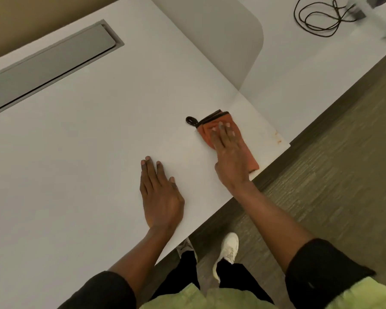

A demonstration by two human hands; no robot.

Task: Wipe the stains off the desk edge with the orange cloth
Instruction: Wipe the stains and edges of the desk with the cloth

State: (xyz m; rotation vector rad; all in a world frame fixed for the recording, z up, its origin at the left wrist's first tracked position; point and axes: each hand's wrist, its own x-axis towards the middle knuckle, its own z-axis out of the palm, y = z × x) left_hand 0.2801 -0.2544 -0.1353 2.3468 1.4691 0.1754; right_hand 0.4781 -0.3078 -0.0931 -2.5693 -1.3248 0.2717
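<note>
A folded orange cloth (249, 151) with a dark trim and a black loop lies on the white desk (94, 134) close to its right edge. My right hand (228, 152) lies flat on top of the cloth, fingers stretched out and pressing it down. Faint orange-red stains (276, 137) mark the desk's edge near its corner, to the right of the cloth and apart from it. My left hand (159, 195) rests flat on the bare desk, fingers apart, holding nothing.
A grey recessed cable flap (51, 63) runs along the desk's far left. A grey divider panel (221, 36) stands at the back. On the neighbouring desk lies a coiled black cable (316, 16). Carpeted floor (332, 163) and my shoes lie right of the edge.
</note>
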